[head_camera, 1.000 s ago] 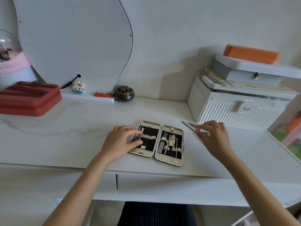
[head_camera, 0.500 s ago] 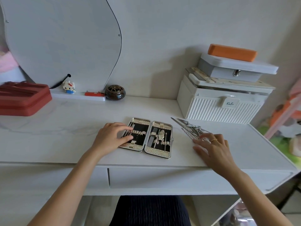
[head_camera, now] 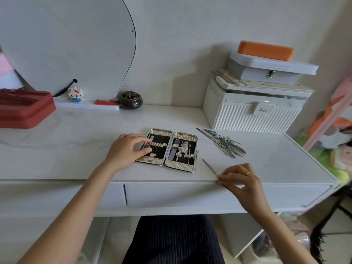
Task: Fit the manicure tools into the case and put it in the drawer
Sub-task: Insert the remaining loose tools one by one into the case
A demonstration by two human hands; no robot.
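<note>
The manicure case (head_camera: 172,134) lies open on the white desk, black lining up, with a few tools in its right half. My left hand (head_camera: 126,149) rests on the case's left half, fingers laid over the tool loops. My right hand (head_camera: 241,178) pinches one thin metal tool (head_camera: 209,167) at the desk's front edge, the tool pointing back toward the case. A pile of several loose metal tools (head_camera: 225,142) lies to the right of the case. The closed drawer front (head_camera: 171,195) is right below the desk edge.
A white ribbed storage box (head_camera: 251,119) with a grey box and an orange case stacked on top stands at the back right. A red case (head_camera: 22,109) sits at the far left. A dark round jar (head_camera: 130,100) and a small figurine (head_camera: 75,94) stand by the mirror.
My right hand left the pile of tools and drew one thin tool toward the desk's front edge. The view swung to the right. My left hand stayed on the case.
</note>
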